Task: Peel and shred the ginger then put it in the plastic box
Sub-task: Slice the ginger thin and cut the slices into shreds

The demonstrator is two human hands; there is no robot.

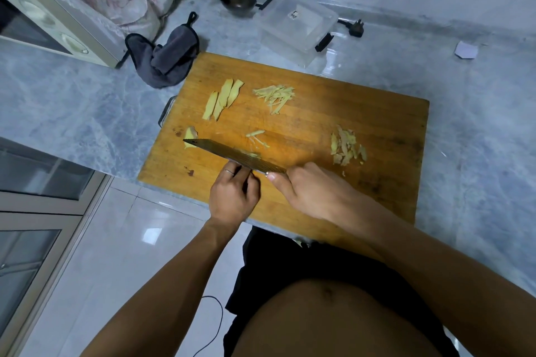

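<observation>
On the wooden cutting board (333,124) lie three flat ginger slices (222,98), a pile of ginger shreds (275,97), a few loose shreds (256,138), a small ginger end piece (190,135) and a heap of peelings (348,146). My right hand (307,191) grips the handle of a cleaver (232,153), whose blade stands edge-down across the board's near left part. My left hand (233,194) is just behind the blade with curled fingers, touching its side; what lies under them is hidden. The clear plastic box (295,24) sits beyond the board.
A grey cloth (166,58) lies left of the board beside a toaster oven (43,20). A ladle (236,1) and a plug (355,28) flank the box at the back wall. The counter's near edge drops to the floor at left.
</observation>
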